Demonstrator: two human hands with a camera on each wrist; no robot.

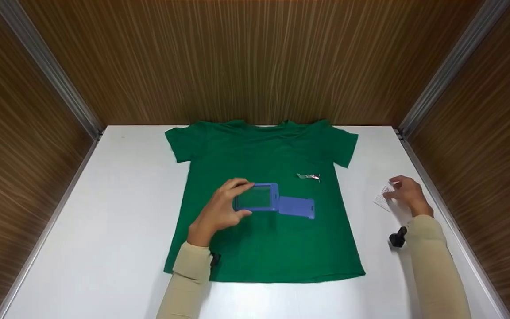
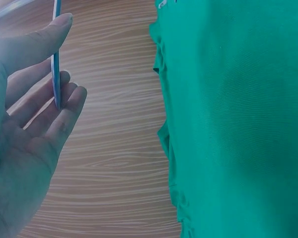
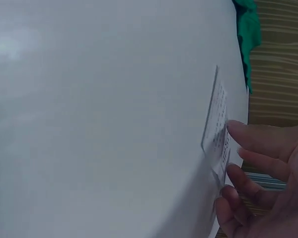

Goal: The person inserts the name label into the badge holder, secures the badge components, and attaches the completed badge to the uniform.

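A green T-shirt (image 1: pixel 264 230) lies flat on the white table (image 1: pixel 117 199), front up, collar toward the far wall. My left hand (image 1: pixel 241 199) pinches a blue badge holder (image 1: pixel 259 197) with a clear window, held just above the shirt's middle, its blue flap (image 1: pixel 297 207) pointing right. In the left wrist view the thumb and fingers of my left hand (image 2: pixel 64 59) clamp the holder's thin edge (image 2: pixel 55 84) beside the T-shirt (image 2: pixel 233 119). My right hand (image 1: pixel 397 188) rests with its fingertips on a small white printed card (image 1: pixel 382 200) on the table; the card (image 3: pixel 216 124) lies flat under my right hand (image 3: pixel 233 163).
A small metal clip (image 1: pixel 309 177) lies on the shirt's right chest. Wood-grain walls (image 1: pixel 255 62) close the table in at the back and both sides. Bare white table shows left of the shirt and along the front edge.
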